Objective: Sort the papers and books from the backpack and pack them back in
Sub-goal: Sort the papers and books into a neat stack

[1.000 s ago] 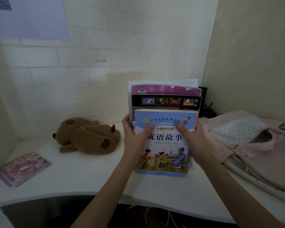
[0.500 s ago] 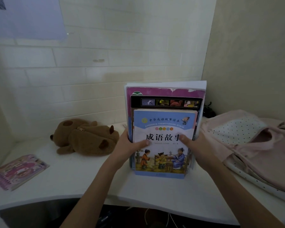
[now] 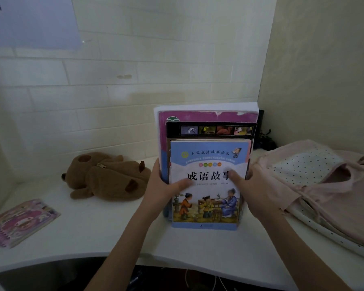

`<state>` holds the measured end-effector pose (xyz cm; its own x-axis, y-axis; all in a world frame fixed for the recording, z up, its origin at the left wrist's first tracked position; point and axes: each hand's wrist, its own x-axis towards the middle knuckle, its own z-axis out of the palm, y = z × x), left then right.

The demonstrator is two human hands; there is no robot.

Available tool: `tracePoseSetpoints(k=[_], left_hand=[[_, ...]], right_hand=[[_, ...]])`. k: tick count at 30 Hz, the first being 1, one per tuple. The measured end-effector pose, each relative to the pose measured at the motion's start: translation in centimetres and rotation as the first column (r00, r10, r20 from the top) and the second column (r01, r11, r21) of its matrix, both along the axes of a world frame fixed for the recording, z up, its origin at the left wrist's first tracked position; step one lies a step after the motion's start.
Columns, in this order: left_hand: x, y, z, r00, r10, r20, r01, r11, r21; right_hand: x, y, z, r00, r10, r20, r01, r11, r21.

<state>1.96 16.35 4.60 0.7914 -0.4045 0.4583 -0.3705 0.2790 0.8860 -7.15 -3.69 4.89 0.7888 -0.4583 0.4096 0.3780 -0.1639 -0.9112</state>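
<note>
A stack of books and papers (image 3: 208, 131) stands upright on its bottom edge on the white desk (image 3: 97, 234). A blue storybook (image 3: 206, 164) is at the front, then a black-topped book, a magenta book and white papers behind. My left hand (image 3: 162, 190) grips the stack's left edge, thumb on the blue cover. My right hand (image 3: 252, 190) grips the right edge, thumb on the cover too. The pink backpack (image 3: 332, 192) with a dotted lining lies on the desk to the right.
A brown plush toy (image 3: 107, 177) lies left of the stack. A pink spiral notebook (image 3: 19, 221) sits at the desk's far left. Tiled wall behind, plain wall on the right, dark cables (image 3: 265, 141) in the corner.
The stack has been squared up, with the white papers now showing evenly along the top. My hands slid lower along its sides.
</note>
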Motion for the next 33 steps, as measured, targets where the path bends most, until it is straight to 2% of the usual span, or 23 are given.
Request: tracePoseSetpoints(k=[4, 8, 12, 16, 20, 22, 23, 25, 27, 29, 31, 32, 33], left_hand=[[-0.2, 0.3, -0.2, 0.998, -0.008, 0.059, 0.005, 0.999, 0.038], [-0.3, -0.3, 0.7, 0.994, 0.074, 0.076, -0.08, 0.994, 0.077], [0.9, -1.0, 2.9, 0.998, 0.019, -0.053, -0.01, 0.984, 0.176], [2.1, -2.3, 4.6, 0.955, -0.102, -0.278, 0.216, 0.882, 0.418], [2.1, -4.1, 2.0, 0.854, -0.157, -0.496, 0.421, 0.769, 0.481], [1.5, -5.0, -0.5, 0.839, -0.175, -0.515, 0.461, 0.731, 0.503], [1.4, -5.4, -1.6, 0.864, -0.159, -0.478, 0.429, 0.728, 0.535], [1.7, -5.8, -2.7, 0.94, -0.089, -0.329, 0.295, 0.699, 0.652], [2.2, -5.7, -2.7, 0.988, -0.091, -0.123, 0.152, 0.52, 0.84], [2.6, -5.5, -2.2, 0.997, -0.034, 0.065, -0.051, 0.318, 0.947], [3.3, -5.2, -2.0, 0.93, 0.111, 0.351, -0.367, 0.215, 0.905], [4.0, -5.0, -2.1, 0.869, 0.196, 0.454, -0.491, 0.224, 0.842], [4.8, -4.9, -2.3, 0.827, 0.287, 0.484, -0.555, 0.278, 0.784]], right_hand=[[-0.7, -0.1, -0.6, 0.999, -0.012, -0.036, 0.007, 0.99, -0.141], [-0.9, -0.3, 0.9, 0.994, 0.037, -0.101, -0.061, 0.968, -0.242], [-0.4, -0.9, 2.5, 0.981, 0.073, -0.18, -0.094, 0.989, -0.114], [-0.5, -2.8, 3.7, 0.894, 0.11, -0.435, -0.086, 0.994, 0.074], [-1.6, -5.2, 1.8, 0.766, 0.16, -0.622, -0.086, 0.985, 0.147], [-2.4, -5.8, -0.3, 0.737, 0.187, -0.65, -0.115, 0.982, 0.152], [-2.5, -6.0, -1.4, 0.744, 0.137, -0.654, -0.098, 0.991, 0.096], [-2.3, -6.4, -3.2, 0.763, -0.102, -0.639, 0.026, 0.992, -0.127], [-1.8, -6.6, -3.9, 0.72, -0.32, -0.616, 0.104, 0.927, -0.361], [-1.5, -6.5, -3.7, 0.712, -0.416, -0.565, 0.036, 0.826, -0.562], [-1.6, -6.1, -3.1, 0.687, -0.58, -0.438, 0.014, 0.613, -0.79], [-1.5, -5.9, -2.8, 0.663, -0.683, -0.308, 0.058, 0.456, -0.888], [-1.4, -5.8, -2.6, 0.642, -0.748, -0.171, 0.116, 0.315, -0.942]])
